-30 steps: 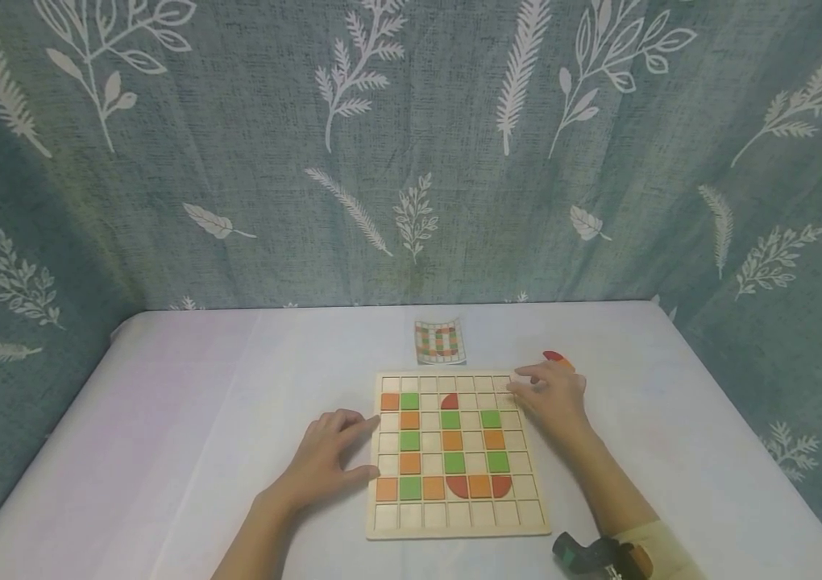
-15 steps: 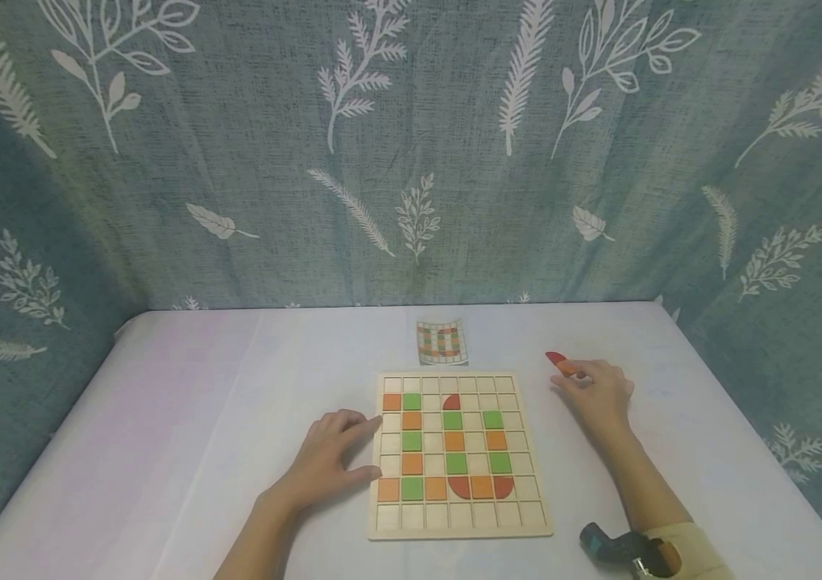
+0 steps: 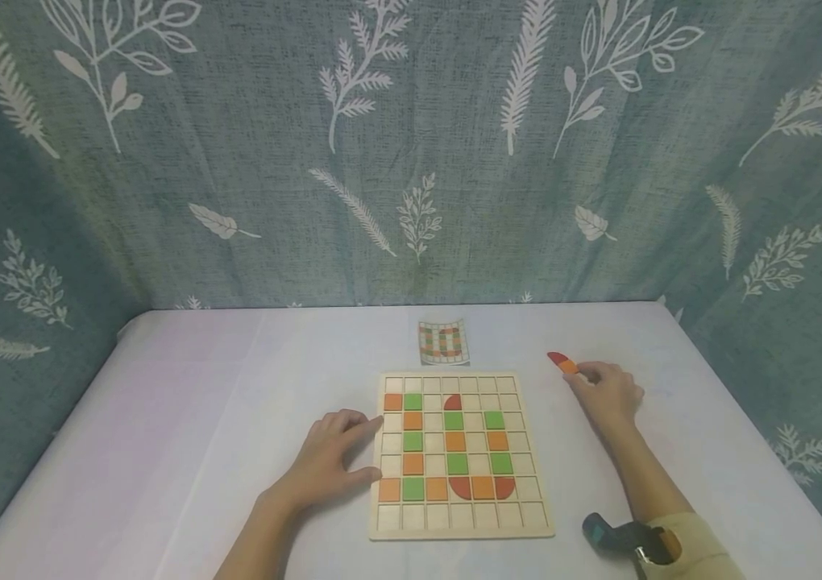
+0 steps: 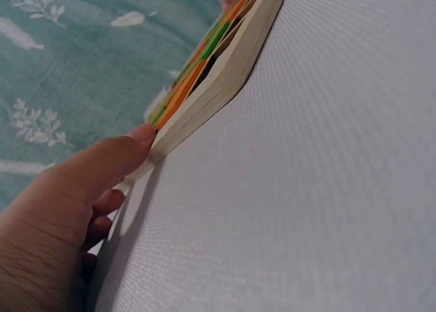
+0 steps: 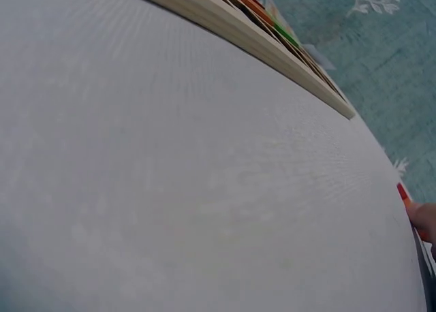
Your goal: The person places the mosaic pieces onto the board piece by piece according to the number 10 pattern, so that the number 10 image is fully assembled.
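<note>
A square wooden grid board (image 3: pixel 535 515) lies on the table with orange, green and red tiles in some cells. Extended, my left hand's (image 3: pixel 334 455) index finger and thumb touch the board's left edge; the left wrist view shows the thumb (image 4: pixel 119 159) on the rim. To the board's right, my right hand (image 3: pixel 608 396) has its thumb and index finger at an orange tile (image 3: pixel 568 366), beside a rounded red tile (image 3: pixel 557 357). Only part of this hand shows in the right wrist view, its fingertip (image 5: pixel 424 216) against red and orange pieces. Whether it pinches one is unclear.
Behind the board lies a small pattern card (image 3: pixel 443 343) printed with a coloured grid. A white cloth covers the table (image 3: pixel 237 387), and a leaf-patterned curtain (image 3: pixel 273 201) hangs along its back and sides. A dark device (image 3: pixel 624 538) is strapped to the right wrist.
My right hand has moved right, from the board's upper right corner to the red and orange tiles, then slightly farther right, uncovering more orange. My left hand stays at the board's edge.
</note>
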The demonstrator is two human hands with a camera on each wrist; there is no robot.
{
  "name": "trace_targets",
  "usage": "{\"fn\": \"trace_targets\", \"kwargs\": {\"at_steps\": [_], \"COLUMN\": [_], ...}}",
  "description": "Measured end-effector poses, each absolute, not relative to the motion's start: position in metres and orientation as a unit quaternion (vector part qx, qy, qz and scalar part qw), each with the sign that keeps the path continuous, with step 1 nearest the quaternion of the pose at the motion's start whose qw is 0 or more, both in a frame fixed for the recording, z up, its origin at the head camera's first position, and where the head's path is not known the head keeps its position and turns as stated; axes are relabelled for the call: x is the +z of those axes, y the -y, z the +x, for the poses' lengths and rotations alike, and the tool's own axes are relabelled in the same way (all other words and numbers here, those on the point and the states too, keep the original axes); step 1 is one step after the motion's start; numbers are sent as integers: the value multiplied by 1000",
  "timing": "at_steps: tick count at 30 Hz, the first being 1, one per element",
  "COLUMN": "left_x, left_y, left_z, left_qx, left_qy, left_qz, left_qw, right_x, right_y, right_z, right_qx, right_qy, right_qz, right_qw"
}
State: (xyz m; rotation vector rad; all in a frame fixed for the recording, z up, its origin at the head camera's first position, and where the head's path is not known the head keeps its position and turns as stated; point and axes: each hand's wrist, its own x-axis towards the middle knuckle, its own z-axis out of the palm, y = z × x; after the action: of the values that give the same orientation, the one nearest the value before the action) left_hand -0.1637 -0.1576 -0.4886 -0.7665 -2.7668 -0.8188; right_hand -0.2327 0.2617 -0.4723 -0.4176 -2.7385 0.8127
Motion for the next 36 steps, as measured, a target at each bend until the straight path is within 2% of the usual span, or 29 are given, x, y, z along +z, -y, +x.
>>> {"fn": "trace_targets", "kwargs": {"at_steps": [10, 24, 31, 36], "left_x": [-484, -474, -475, -475], "left_y": [158, 162, 162, 163], "left_z": [-163, -166, -166, -166], "left_qx": [-286, -327, -324, -318], "left_qy": [918, 911, 914, 915], "left_qz": [-267, -249, -243, -247], "left_qw": [59, -39, -34, -19], "right_x": [-477, -479, -473, -467], "right_y": [-256, -246, -229, -218], "right_z": [-229, -216, -205, -199], "right_qx": [207, 222, 253, 280], "right_qy": [966, 967, 957, 950], "right_qz": [-93, 14, 60, 96], "right_qw": [126, 127, 126, 97]}}
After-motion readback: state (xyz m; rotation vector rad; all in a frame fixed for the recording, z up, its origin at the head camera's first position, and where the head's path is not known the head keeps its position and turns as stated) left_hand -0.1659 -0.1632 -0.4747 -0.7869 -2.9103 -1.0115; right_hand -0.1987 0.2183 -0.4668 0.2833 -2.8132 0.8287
